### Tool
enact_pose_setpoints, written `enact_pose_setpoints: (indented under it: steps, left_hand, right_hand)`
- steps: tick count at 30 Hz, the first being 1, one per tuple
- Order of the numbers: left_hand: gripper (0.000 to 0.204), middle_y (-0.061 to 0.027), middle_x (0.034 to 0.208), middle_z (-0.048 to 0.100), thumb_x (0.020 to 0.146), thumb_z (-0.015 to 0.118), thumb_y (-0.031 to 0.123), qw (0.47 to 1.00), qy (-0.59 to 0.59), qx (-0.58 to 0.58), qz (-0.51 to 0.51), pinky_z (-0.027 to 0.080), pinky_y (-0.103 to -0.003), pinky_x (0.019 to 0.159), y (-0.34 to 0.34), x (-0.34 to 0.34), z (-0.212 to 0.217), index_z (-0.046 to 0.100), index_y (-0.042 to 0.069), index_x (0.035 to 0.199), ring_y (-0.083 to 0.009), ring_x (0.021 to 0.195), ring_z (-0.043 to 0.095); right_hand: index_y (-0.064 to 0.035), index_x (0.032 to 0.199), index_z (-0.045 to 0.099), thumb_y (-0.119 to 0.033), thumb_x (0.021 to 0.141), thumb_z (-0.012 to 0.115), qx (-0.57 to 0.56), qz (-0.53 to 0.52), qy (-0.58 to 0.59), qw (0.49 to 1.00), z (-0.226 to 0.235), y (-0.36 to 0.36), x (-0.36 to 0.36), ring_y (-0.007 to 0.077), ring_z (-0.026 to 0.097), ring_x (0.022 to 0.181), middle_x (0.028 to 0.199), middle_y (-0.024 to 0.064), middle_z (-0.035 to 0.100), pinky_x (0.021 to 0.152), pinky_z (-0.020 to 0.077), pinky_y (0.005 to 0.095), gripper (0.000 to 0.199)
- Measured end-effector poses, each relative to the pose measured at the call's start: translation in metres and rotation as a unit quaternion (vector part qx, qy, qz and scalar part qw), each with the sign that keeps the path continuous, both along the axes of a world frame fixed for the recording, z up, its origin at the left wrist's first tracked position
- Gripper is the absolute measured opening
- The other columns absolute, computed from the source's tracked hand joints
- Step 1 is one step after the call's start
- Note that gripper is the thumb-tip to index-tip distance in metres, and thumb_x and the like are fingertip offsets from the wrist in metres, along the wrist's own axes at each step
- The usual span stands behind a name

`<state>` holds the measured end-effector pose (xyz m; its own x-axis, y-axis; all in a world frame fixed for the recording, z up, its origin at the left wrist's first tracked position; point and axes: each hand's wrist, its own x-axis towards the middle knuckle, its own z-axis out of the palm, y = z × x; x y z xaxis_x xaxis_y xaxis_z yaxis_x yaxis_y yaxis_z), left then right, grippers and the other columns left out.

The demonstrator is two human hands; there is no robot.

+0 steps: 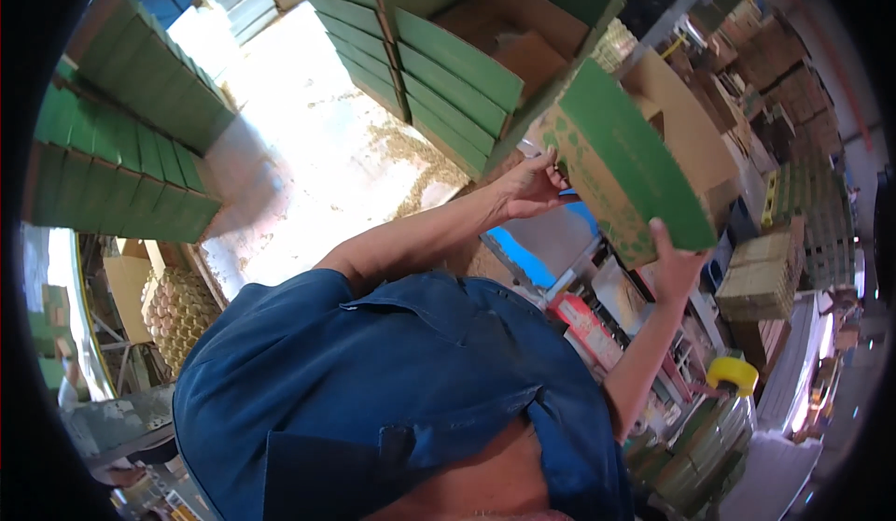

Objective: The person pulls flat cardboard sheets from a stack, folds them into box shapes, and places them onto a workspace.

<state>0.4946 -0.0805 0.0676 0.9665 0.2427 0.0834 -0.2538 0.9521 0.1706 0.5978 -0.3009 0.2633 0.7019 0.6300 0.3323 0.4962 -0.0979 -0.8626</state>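
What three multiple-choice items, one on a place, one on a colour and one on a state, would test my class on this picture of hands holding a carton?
1. Where is the right hand?
A. under the carton's lower end
B. on the yellow tape roll
C. in a pocket

2. What colour is the outside of the held carton?
A. red
B. green
C. white

3. How is the carton?
A. flat on the floor
B. taped shut
C. held up, open, brown inside

Answers: 1 A, its fingers press the lower end. 2 B, the printed face is green. 3 C, both hands, the left hand too, hold it up.
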Motion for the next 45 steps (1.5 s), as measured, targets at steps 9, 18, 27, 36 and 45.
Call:
enact_pose_setpoints:
  steps: [9,18,27,36,45]
  left_hand:
    - [0.072,-0.0125,0.145,0.046,0.086,0.071,0.043,0.988,0.111,-0.084,-0.062,0.039,-0.048,0.110,-0.062,-0.002,-0.102,0.042,0.010,0.143,-0.0318,0.133,0.045]
    - [0.075,-0.0107,0.139,0.052,0.085,0.075,0.035,0.821,0.475,0.295,0.116,0.043,-0.041,0.107,-0.030,-0.053,-0.162,0.042,0.003,0.143,-0.0294,0.129,0.049]
    - [0.053,-0.0170,0.104,0.069,0.075,0.080,0.041,0.446,0.453,0.751,0.177,0.053,-0.043,0.080,0.025,-0.025,-0.159,0.067,0.008,0.115,-0.0363,0.095,0.066]
    - [0.081,-0.0175,0.123,0.064,0.076,0.080,0.032,0.474,0.417,0.772,0.076,0.051,-0.046,0.091,0.032,0.031,-0.167,0.041,0.026,0.147,-0.0378,0.111,0.062]
    - [0.081,-0.0221,0.136,0.053,0.079,0.074,0.008,0.467,0.282,0.837,0.038,0.044,-0.045,0.101,0.054,0.021,-0.170,0.038,0.023,0.150,-0.0397,0.121,0.054]
  right_hand:
    - [0.0002,0.119,0.065,-0.005,0.080,0.075,-0.135,0.051,0.110,0.983,-0.146,-0.034,0.001,0.0191,0.061,0.111,0.127,0.0138,0.064,0.099,0.0448,0.0318,0.041]
    - [-0.0094,0.122,0.067,-0.001,0.075,0.073,-0.249,0.121,0.051,0.960,-0.316,-0.035,0.039,0.0310,0.039,0.141,0.145,0.0173,0.050,0.113,0.0331,0.0370,0.048]
    - [-0.0056,0.115,0.070,-0.014,0.080,0.072,-0.261,-0.045,0.171,0.949,-0.284,0.007,0.051,0.0304,0.059,0.123,0.128,0.0203,0.062,0.102,0.0446,0.0371,0.036]
    - [-0.0066,0.102,0.071,-0.024,0.078,0.071,-0.179,0.010,0.082,0.980,-0.353,0.142,0.139,0.0303,0.069,0.080,0.095,0.0176,0.072,0.072,0.0553,0.0423,0.029]
    - [-0.0034,0.149,0.034,-0.025,0.068,0.075,-0.429,0.032,-0.249,0.868,-0.338,0.100,-0.001,0.0373,0.016,0.149,0.159,0.0169,0.024,0.121,0.0147,0.0515,0.093]
